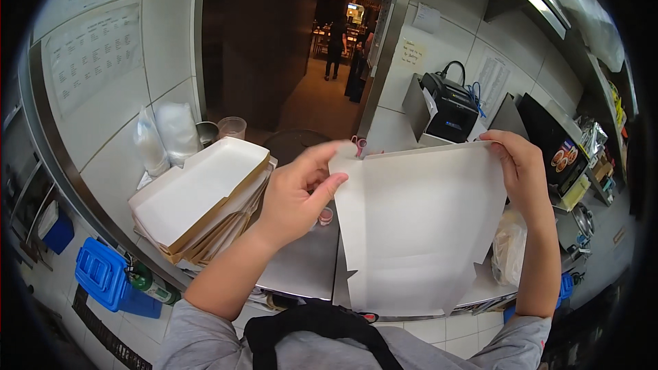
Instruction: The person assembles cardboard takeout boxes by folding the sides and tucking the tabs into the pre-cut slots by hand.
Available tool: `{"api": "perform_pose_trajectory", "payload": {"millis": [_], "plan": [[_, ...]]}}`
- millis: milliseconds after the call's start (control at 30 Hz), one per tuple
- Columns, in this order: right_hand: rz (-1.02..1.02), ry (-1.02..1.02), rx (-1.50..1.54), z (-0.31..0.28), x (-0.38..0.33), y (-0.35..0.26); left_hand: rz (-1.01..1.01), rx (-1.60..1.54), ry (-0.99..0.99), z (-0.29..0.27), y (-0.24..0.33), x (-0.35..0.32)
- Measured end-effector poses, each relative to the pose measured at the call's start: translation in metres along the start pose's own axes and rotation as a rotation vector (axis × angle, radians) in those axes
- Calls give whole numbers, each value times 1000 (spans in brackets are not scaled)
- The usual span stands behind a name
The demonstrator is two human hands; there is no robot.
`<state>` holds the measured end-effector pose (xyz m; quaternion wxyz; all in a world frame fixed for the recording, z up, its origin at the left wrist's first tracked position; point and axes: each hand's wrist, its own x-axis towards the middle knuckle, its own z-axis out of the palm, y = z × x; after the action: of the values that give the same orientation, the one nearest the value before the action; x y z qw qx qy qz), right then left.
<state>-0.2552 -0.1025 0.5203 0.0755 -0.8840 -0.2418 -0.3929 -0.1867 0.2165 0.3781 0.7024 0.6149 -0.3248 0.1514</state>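
Observation:
A partly folded white cardboard box [425,226] hangs upright in front of me above the counter, its side flaps notched at the lower corners. My left hand [298,195] is closed at its upper left corner, thumb and fingers around the edge of a flap. At the upper right corner my right hand [522,168] grips the top edge, with the fingertips over it. Left of my left hand lies a stack of folded boxes [199,192], white inside and brown outside. The raised box hides part of the counter behind it.
The steel counter [301,264] carries a small lidded cup [325,216], pink-handled scissors [358,144], a black receipt printer [449,113] and a plastic bag [509,250]. Wrapped cups [175,130] stand by the left wall. A blue bin [113,277] is on the floor. A person [335,48] stands beyond the opening.

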Motion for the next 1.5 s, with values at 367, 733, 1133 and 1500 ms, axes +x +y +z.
{"api": "perform_pose_trajectory", "payload": {"millis": [367,733,1133,1500], "plan": [[-451,-34,-263,39,-15,-56,300,80,-26,37,12,-12],[-450,267,-344,50,-40,-59,483,-7,-93,71,8,-19],[-289,192,-246,47,-53,-54,548,167,-234,78,12,-13],[-388,218,-386,53,-47,-52,466,109,-109,78,17,-19]]}}
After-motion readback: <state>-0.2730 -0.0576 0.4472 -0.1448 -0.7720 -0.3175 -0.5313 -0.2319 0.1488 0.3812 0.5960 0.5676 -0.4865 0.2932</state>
